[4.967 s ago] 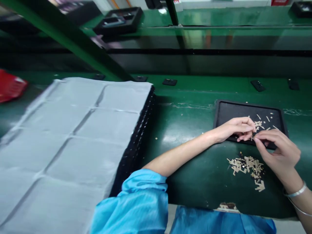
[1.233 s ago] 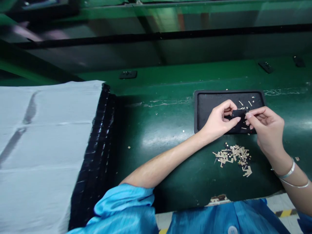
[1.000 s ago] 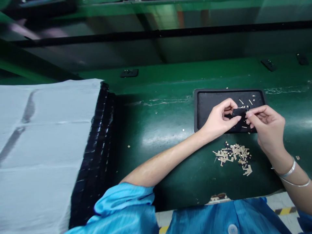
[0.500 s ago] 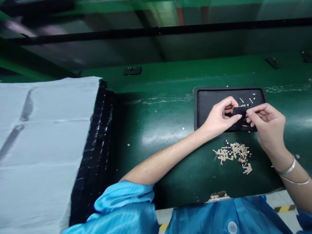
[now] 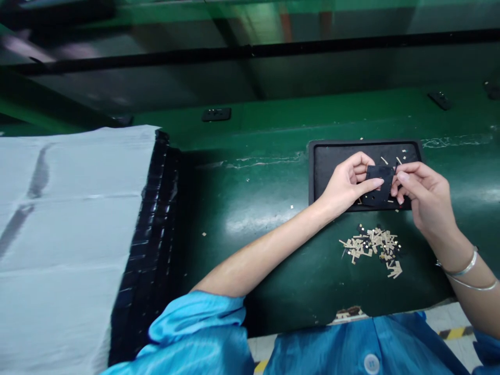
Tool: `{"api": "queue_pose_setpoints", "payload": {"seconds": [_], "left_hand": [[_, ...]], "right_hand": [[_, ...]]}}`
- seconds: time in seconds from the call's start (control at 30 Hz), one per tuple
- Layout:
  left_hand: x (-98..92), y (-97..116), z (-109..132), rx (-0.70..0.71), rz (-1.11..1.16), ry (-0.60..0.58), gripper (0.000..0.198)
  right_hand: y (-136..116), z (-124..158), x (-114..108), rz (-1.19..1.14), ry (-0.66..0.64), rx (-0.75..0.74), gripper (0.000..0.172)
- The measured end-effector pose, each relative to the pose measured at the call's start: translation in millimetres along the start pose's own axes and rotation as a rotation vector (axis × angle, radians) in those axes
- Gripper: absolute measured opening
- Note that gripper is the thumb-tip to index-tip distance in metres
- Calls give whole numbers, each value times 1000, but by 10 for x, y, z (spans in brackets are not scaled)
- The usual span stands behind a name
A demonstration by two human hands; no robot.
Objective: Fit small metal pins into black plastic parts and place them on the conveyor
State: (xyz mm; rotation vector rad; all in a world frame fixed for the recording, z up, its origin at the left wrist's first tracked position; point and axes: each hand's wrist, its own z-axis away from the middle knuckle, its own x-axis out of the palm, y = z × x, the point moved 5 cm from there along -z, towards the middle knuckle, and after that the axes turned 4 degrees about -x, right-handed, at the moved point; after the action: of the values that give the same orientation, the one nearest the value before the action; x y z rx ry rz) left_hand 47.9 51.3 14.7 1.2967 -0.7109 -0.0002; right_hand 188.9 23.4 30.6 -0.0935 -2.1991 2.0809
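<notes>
My left hand point(image 5: 349, 181) pinches a thin, flat black piece point(image 5: 375, 197) between thumb and fingers, above a shallow black tray point(image 5: 328, 151). The piece is squarish, with a few small holes or light spots. At its right edge, the thumb and forefinger of my right hand point(image 5: 424, 190) are closed on a small dark sliver point(image 5: 396, 167), partly hidden by the fingertips. Small pale strips point(image 5: 385, 160) and bits lie in the tray. In front of it, on the green table, is a loose pile of beige and black scraps point(image 5: 373, 244).
At the left stands a tall stack of black trays point(image 5: 146, 250) topped with a whitish sheet point(image 5: 78, 229). Small black plates point(image 5: 216, 114) lie along the back ledge. Stray bits dot the green tabletop point(image 5: 253, 187), whose front edge is chipped.
The black piece has turned so its broad face now shows towards me. My right hand has shifted slightly left and holds a dark sliver at the piece's right edge. The view has shifted slightly.
</notes>
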Motion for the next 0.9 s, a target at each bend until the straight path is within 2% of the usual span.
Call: {"api": "queue_pose_setpoints", "payload": {"seconds": [0.3,0.6,0.9], "left_hand": [[12,-12,2,-34,3,1,46],[7,2,0,20,-4,3,41],[-4,2,-10,41,-132,30,42]], "right_hand": [[20,-19,-3,-39,5,41,15],[-9,-6,-33,63,73,-33,12],[32,-28,-16,68,-10,46,17]]}}
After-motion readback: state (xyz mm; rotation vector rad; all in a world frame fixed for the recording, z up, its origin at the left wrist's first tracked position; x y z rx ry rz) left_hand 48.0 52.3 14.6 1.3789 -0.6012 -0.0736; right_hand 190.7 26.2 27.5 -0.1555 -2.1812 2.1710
